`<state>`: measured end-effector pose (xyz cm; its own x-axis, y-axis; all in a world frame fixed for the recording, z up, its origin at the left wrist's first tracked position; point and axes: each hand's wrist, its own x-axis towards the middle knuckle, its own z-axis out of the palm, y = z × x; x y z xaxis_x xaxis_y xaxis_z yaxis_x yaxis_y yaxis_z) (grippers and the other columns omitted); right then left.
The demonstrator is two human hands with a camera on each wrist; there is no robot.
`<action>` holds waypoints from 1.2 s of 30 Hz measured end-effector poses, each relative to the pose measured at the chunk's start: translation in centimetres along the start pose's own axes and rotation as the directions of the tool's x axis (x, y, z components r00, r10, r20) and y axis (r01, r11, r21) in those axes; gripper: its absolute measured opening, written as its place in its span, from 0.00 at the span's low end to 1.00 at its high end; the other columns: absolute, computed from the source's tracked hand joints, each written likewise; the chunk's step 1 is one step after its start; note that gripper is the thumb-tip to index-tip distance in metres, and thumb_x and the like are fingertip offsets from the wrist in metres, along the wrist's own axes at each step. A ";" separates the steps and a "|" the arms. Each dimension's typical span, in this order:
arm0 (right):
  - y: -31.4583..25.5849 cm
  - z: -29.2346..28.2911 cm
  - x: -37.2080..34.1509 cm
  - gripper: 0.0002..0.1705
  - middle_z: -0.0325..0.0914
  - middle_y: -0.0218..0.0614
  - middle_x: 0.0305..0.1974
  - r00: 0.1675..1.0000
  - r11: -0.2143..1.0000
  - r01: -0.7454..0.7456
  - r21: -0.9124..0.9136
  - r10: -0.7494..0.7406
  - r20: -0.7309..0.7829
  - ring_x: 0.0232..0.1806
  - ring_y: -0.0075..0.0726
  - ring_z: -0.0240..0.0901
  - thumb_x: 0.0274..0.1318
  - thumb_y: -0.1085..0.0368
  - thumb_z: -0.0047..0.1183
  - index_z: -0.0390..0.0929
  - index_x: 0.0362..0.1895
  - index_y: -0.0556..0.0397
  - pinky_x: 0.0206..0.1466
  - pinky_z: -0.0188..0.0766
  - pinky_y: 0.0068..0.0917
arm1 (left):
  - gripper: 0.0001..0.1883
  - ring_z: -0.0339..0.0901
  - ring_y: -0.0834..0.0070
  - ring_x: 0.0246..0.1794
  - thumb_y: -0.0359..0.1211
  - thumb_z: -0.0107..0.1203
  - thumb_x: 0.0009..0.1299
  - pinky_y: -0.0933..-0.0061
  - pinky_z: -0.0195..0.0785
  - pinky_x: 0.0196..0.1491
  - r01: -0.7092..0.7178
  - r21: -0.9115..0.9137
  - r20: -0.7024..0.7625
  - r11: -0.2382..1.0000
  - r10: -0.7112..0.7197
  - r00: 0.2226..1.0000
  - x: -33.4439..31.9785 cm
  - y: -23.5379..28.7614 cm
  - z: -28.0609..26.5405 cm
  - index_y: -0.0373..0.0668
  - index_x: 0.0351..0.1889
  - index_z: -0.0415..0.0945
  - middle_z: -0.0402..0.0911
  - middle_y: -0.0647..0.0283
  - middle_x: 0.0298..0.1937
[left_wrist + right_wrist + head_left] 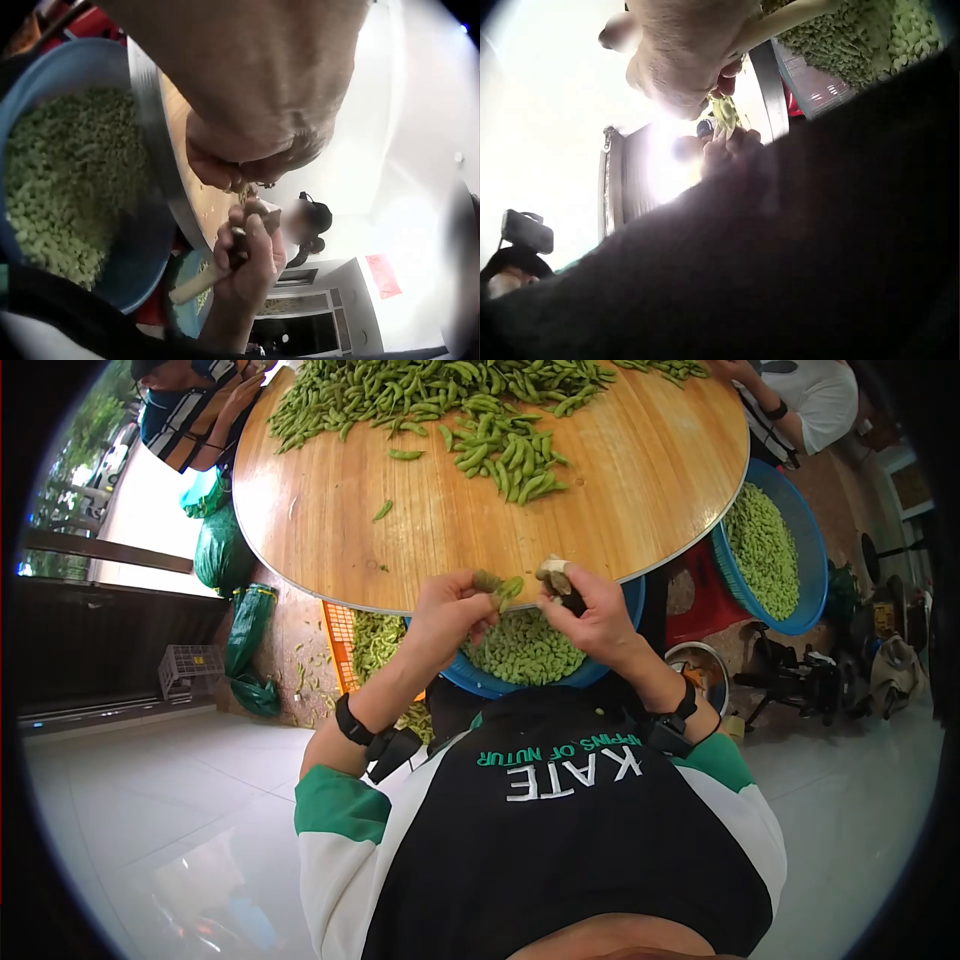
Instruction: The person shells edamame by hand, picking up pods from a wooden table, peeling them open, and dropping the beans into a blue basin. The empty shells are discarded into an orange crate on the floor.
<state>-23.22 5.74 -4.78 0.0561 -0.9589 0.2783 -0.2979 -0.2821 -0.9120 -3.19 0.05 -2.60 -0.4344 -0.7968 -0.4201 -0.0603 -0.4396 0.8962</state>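
Observation:
My left hand [447, 616] is at the table's near edge, its thumb and fingers pinching a green pod [509, 592]. Just to the right, my right hand [592, 614] has its fingers curled round a pale-handled tool [553, 564], whose blade cannot be made out. In the left wrist view the right hand [253, 264] grips the same light handle [196, 286]. A small gap separates the hands. Below them a blue basin [478, 682] holds shelled beans [528, 648]. The pod [724, 114] also shows between the hands in the right wrist view.
A large pile of pods [400, 395] covers the far part of the round table [330, 510]. An orange crate [338, 645] stands at lower left, and a second blue basin [815, 575] of beans at right. Two other people sit across the table. Green bags [222, 550] lie left.

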 end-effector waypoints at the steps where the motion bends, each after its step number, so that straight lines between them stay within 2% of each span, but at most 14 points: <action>1: -0.3 0.3 0.2 0.12 0.71 0.45 0.29 0.995 0.992 0.093 -0.089 -0.097 -0.037 0.26 0.44 0.73 0.46 0.75 0.56 0.72 0.38 0.60 0.29 0.68 0.33 | 0.06 0.71 0.82 0.16 0.24 0.52 0.62 0.84 0.62 0.17 0.014 -0.026 0.010 1.000 -0.013 1.000 0.3 -0.5 0.2 0.32 0.34 0.77 0.76 0.64 0.21; 2: -0.1 0.4 0.2 0.12 0.71 0.45 0.29 0.995 0.992 0.091 -0.091 -0.095 -0.040 0.26 0.44 0.73 0.46 0.75 0.56 0.72 0.38 0.60 0.29 0.68 0.33 | 0.06 0.71 0.82 0.16 0.24 0.52 0.62 0.84 0.62 0.17 0.014 -0.025 0.015 1.000 -0.014 1.000 0.4 -0.4 0.5 0.32 0.34 0.77 0.76 0.64 0.21; 4: 0.7 0.7 0.1 0.13 0.68 0.45 0.28 0.960 0.918 0.262 -0.297 -0.278 -0.013 0.27 0.49 0.71 0.45 0.74 0.57 0.70 0.36 0.59 0.29 0.68 0.35 | 0.05 0.71 0.80 0.16 0.24 0.52 0.61 0.81 0.63 0.17 0.069 -0.107 0.071 0.992 -0.062 0.996 0.4 -0.4 1.1 0.33 0.33 0.76 0.76 0.64 0.21; 5: 0.9 0.6 0.1 0.13 0.67 0.44 0.28 0.956 0.909 0.277 -0.313 -0.295 -0.011 0.27 0.52 0.69 0.43 0.74 0.58 0.69 0.35 0.59 0.28 0.67 0.37 | 0.05 0.71 0.80 0.16 0.24 0.52 0.61 0.81 0.63 0.17 0.070 -0.107 0.075 0.992 -0.063 0.995 0.7 -0.7 1.0 0.33 0.33 0.76 0.76 0.64 0.21; 7: 0.9 0.3 0.0 0.13 0.67 0.45 0.28 0.957 0.915 0.275 -0.297 -0.291 -0.012 0.27 0.52 0.69 0.43 0.74 0.58 0.69 0.35 0.59 0.28 0.67 0.37 | 0.03 0.69 0.78 0.16 0.24 0.52 0.60 0.77 0.61 0.18 0.179 -0.269 0.177 0.946 -0.134 0.975 1.3 -1.5 0.6 0.34 0.31 0.75 0.74 0.63 0.21; 10: 1.0 -0.1 -0.3 0.13 0.66 0.43 0.27 0.957 0.926 0.279 -0.253 -0.291 -0.009 0.25 0.49 0.68 0.44 0.74 0.59 0.70 0.35 0.59 0.27 0.66 0.34 | 0.01 0.68 0.76 0.17 0.24 0.52 0.60 0.74 0.60 0.18 0.285 -0.376 0.236 0.882 -0.207 0.949 1.3 -1.8 0.6 0.36 0.27 0.74 0.72 0.62 0.20; 15: 0.6 0.0 -0.7 0.13 0.66 0.41 0.26 0.950 0.927 0.303 -0.222 -0.312 -0.006 0.24 0.45 0.66 0.45 0.75 0.59 0.70 0.36 0.59 0.26 0.64 0.32 | 0.02 0.67 0.76 0.17 0.24 0.52 0.60 0.75 0.58 0.19 0.284 -0.344 0.240 0.895 -0.209 0.948 1.0 -1.4 0.9 0.37 0.25 0.72 0.71 0.63 0.20; 23: 0.5 -0.1 -0.7 0.15 0.65 0.42 0.27 0.968 0.954 0.249 -0.169 -0.239 0.079 0.24 0.44 0.65 0.42 0.76 0.57 0.69 0.37 0.59 0.27 0.63 0.31 | 0.02 0.66 0.76 0.17 0.24 0.52 0.60 0.75 0.58 0.19 0.305 -0.366 0.284 0.879 -0.207 0.936 0.7 -1.7 0.9 0.38 0.25 0.72 0.69 0.64 0.19; 27: 1.0 0.1 -0.9 0.14 0.66 0.42 0.27 0.970 0.965 0.231 -0.128 -0.218 0.107 0.24 0.43 0.66 0.42 0.75 0.56 0.69 0.37 0.59 0.28 0.64 0.30 | 0.00 0.68 0.78 0.18 0.24 0.53 0.60 0.78 0.59 0.18 0.230 -0.332 0.207 0.915 -0.168 0.964 -0.1 -2.6 1.6 0.37 0.28 0.73 0.71 0.65 0.21; 29: 1.2 0.1 -0.9 0.14 0.67 0.41 0.27 0.985 0.990 0.136 -0.033 -0.132 0.111 0.26 0.43 0.67 0.43 0.75 0.56 0.70 0.37 0.58 0.29 0.65 0.29 | 0.01 0.69 0.79 0.19 0.24 0.53 0.61 0.80 0.60 0.18 0.179 -0.296 0.160 0.938 -0.136 0.978 -0.5 -2.8 2.2 0.37 0.29 0.74 0.73 0.65 0.22; 31: 0.9 0.1 -0.8 0.14 0.67 0.41 0.27 0.989 0.992 0.130 -0.001 -0.129 0.070 0.26 0.43 0.68 0.43 0.75 0.56 0.70 0.38 0.58 0.29 0.65 0.29 | 0.04 0.71 0.82 0.21 0.22 0.55 0.60 0.83 0.63 0.19 -0.001 -0.176 0.152 0.984 0.029 0.988 -1.0 -2.1 2.9 0.37 0.33 0.75 0.75 0.65 0.26; 32: 0.8 0.0 -0.8 0.14 0.68 0.41 0.27 0.992 0.992 0.121 0.031 -0.122 0.026 0.27 0.42 0.69 0.43 0.75 0.56 0.71 0.38 0.58 0.29 0.66 0.28 | 0.04 0.71 0.82 0.21 0.22 0.55 0.60 0.83 0.63 0.19 0.000 -0.176 0.153 0.984 0.028 0.988 -1.0 -2.1 3.0 0.37 0.33 0.75 0.75 0.65 0.26; 35: 0.6 0.1 -0.6 0.16 0.68 0.41 0.28 0.985 0.983 0.170 -0.065 -0.170 0.002 0.27 0.44 0.69 0.43 0.75 0.56 0.71 0.40 0.58 0.30 0.66 0.29 | 0.05 0.72 0.83 0.22 0.21 0.55 0.59 0.84 0.64 0.20 -0.064 -0.142 0.183 0.988 0.089 0.979 -0.7 -2.1 3.2 0.37 0.33 0.74 0.77 0.65 0.28; 36: 0.6 0.2 -0.7 0.16 0.68 0.41 0.28 0.986 0.984 0.163 -0.067 -0.164 -0.005 0.27 0.44 0.69 0.43 0.75 0.56 0.71 0.40 0.58 0.30 0.66 0.29 | 0.05 0.72 0.83 0.22 0.21 0.56 0.59 0.83 0.64 0.20 -0.141 -0.095 0.144 0.985 0.154 0.977 -0.6 -2.5 3.2 0.37 0.33 0.74 0.77 0.65 0.28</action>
<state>-23.22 6.21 -5.58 0.0990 -0.8993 0.4259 -0.3481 -0.4323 -0.8318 -5.69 3.00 -4.15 -0.5634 -0.7869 -0.2519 0.0874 -0.3599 0.9289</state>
